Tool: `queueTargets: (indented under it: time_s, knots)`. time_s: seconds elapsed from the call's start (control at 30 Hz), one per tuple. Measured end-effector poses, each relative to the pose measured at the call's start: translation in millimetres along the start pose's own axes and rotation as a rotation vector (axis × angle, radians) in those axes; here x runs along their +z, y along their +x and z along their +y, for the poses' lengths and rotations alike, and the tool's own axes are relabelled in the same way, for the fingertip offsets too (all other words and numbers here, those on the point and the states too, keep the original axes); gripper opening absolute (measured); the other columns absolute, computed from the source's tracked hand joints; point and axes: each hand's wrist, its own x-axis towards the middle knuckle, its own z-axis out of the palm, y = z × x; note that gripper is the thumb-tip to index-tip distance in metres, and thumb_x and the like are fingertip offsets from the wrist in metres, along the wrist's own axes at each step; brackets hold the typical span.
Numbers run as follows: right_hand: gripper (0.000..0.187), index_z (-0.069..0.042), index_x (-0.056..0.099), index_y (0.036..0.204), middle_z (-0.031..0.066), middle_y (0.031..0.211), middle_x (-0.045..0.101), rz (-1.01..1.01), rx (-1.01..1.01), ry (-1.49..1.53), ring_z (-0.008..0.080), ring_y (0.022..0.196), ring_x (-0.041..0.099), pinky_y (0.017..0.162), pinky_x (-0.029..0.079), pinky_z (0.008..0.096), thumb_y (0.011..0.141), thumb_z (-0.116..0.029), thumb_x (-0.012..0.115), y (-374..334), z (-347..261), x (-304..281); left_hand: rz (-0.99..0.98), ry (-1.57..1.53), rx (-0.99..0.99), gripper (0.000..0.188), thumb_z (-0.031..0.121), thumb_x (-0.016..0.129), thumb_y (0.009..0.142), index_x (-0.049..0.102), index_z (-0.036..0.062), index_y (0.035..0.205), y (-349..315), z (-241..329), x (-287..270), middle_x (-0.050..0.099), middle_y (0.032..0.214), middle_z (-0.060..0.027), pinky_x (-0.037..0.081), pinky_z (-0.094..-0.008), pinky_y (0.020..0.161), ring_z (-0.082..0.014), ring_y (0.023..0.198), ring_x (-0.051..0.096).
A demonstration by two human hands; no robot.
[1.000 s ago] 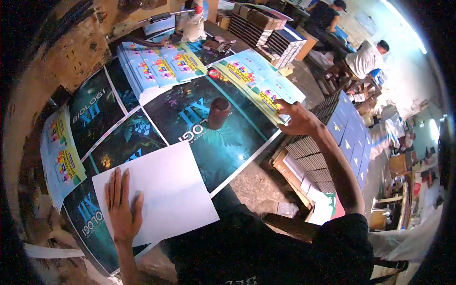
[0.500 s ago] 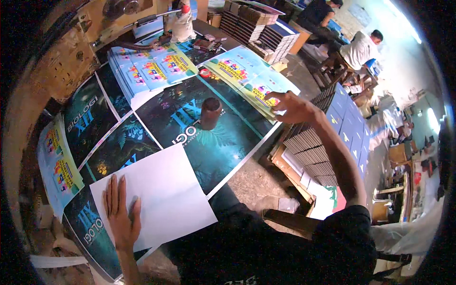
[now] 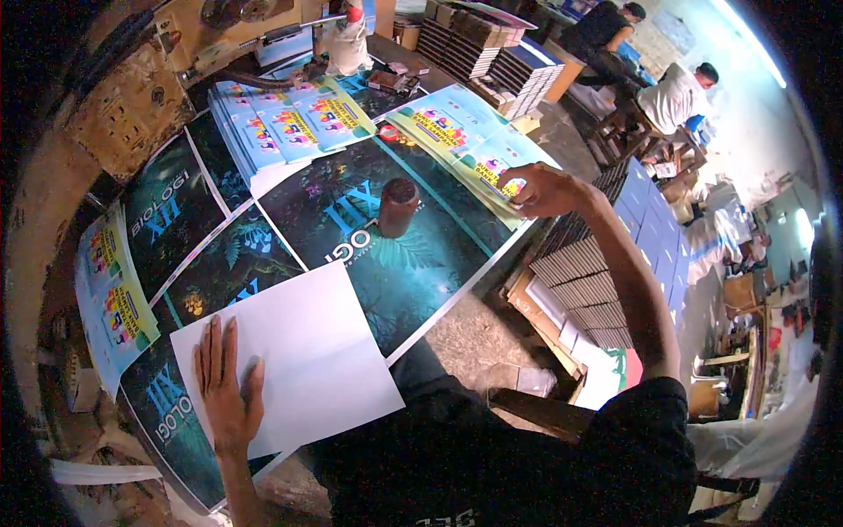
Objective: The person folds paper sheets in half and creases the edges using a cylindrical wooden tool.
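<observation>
My left hand (image 3: 230, 386) lies flat, fingers stretched out, on a blank white sheet (image 3: 320, 351) at the near side of the table. Out to the right, my right hand (image 3: 549, 191) is over the right end of a stack of printed blue-and-yellow covers (image 3: 457, 132). Its fingers are curved, with a gap between thumb and forefinger, and I see nothing held in them. Whether the fingertips touch the top cover I cannot tell. Between the hands, a brown cylinder (image 3: 399, 209) stands upright on a large dark teal printed sheet (image 3: 439, 272).
More printed covers (image 3: 299, 123) are piled at the back left, and others (image 3: 114, 294) lie at the left edge. Bound books (image 3: 588, 272) stand stacked to the right of the table. A machine (image 3: 132, 105) is at the far left. Two people sit at the back right.
My right hand's fingers have drawn closer together above the covers' right end. My left hand stays flat on the white sheet. The whole view has shifted slightly.
</observation>
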Motion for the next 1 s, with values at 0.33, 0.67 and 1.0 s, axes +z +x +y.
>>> queueTargets:
  time_s: [0.33,0.67,1.0]
  knots:
    - [0.047,-0.007,0.057,0.124,0.0142,0.095,0.075,-0.144,0.271,0.117,0.0211,0.087,0.073,0.075,0.059,0.0354,0.079,-0.008,0.074,4,-12,-7,0.008,-0.026,0.006,0.060,0.030,0.054,0.098,0.038,0.0048,0.150,1,2,-4,0.031,0.158,-0.0184,0.017,-0.0510,0.120,-0.0381,0.146,0.027]
    - [0.044,-0.009,0.059,0.120,0.0155,0.095,0.075,-0.153,0.274,0.051,0.0185,0.080,0.073,0.072,0.058,0.0334,0.078,-0.009,0.071,4,-25,-10,0.012,-0.012,-0.001,0.060,0.029,0.054,0.097,0.038,0.0043,0.150,0,1,-1,0.031,0.158,-0.0187,0.016,-0.0507,0.120,-0.0375,0.146,0.027]
    - [0.073,-0.003,0.039,0.139,0.0278,0.086,0.066,0.068,0.291,-0.511,0.0465,0.083,0.067,0.071,0.056,0.0524,0.071,-0.008,0.065,-2,-57,49,0.047,-0.049,0.021,0.060,0.029,0.055,0.096,0.040,0.0043,0.149,0,0,-3,0.033,0.157,-0.0181,0.017,-0.0502,0.120,-0.0369,0.145,0.029]
